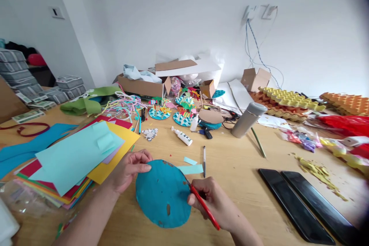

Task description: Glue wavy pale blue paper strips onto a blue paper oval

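Observation:
A round teal-painted disc [161, 196] with a few bare brown patches is held above the wooden table. My left hand [134, 169] pinches its upper left edge between thumb and fingers. Red-handled scissors [205, 207] are gripped in my right hand [211, 201], their blades at the disc's upper right edge; the blade tips are partly hidden there. Behind the disc lie light blue paper strips [191, 169] and a pen [204, 161].
Stacked coloured paper [77, 153] lies on the left. A glue bottle [182, 136], a grey flask [248, 120] and decorated discs [159, 113] stand or lie farther back. Two black phones [294, 203] and egg trays [291, 100] are on the right.

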`<state>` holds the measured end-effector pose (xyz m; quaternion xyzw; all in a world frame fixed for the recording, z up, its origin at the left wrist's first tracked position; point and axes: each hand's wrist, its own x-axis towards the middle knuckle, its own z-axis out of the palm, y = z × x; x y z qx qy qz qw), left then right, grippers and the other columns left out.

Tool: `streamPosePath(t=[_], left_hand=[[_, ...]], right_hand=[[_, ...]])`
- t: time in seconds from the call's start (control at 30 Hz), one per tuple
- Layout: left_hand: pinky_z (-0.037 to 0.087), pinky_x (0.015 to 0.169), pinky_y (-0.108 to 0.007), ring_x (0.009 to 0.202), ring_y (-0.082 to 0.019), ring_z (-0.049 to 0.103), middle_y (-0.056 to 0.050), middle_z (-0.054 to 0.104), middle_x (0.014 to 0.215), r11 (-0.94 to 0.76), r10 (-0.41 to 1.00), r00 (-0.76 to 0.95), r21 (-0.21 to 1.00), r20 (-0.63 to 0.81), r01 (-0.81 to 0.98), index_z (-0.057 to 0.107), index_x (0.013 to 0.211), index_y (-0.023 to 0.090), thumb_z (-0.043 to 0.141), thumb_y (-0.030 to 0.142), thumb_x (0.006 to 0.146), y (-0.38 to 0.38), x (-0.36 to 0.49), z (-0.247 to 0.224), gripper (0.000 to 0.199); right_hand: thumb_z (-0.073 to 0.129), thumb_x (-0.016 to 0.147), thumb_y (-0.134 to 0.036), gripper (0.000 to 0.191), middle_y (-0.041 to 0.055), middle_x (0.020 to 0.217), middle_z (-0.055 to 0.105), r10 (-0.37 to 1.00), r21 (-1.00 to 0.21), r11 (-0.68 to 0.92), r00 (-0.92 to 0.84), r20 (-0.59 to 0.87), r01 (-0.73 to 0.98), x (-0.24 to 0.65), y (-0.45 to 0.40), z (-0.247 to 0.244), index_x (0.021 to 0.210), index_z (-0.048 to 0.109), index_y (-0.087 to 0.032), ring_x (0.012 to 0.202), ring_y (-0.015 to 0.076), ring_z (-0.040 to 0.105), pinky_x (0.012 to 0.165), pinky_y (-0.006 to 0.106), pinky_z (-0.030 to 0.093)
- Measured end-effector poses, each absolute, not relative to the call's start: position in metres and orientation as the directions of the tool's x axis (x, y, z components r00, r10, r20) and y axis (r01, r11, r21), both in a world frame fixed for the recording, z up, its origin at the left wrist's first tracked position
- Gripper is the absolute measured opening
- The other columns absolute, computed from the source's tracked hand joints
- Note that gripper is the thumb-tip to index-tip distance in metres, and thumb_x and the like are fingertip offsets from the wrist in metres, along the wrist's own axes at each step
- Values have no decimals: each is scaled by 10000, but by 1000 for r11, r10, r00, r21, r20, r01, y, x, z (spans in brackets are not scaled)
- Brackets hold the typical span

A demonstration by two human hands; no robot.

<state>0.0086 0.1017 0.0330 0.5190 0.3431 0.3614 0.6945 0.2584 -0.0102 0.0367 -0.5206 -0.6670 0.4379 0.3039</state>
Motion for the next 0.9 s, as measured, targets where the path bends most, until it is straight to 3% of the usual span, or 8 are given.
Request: streamPosePath(t=[0.5,0.9], left_hand=[[365,708,-298,784,-201,497,-30,554,765,142,840,540,980,-46,-138,684,560,187,778,263,557,101,7,33,121],[365,679,-266,764,-162,503,-3,561,773,194,816,574,968,-70,-158,660,571,173,782,228,538,100,7,33,138]], right_hand=[[528,795,-735,602,-56,536,287,943,-886,106,-328,-54,451,261,-12,45,582,317,-214,505,76,217,452,248,155],[516,831,-692,573,-58,554,263,942,-867,90,-323,-85,490,262,-17,49,587,314,-215,505,79,232,456,250,165]])
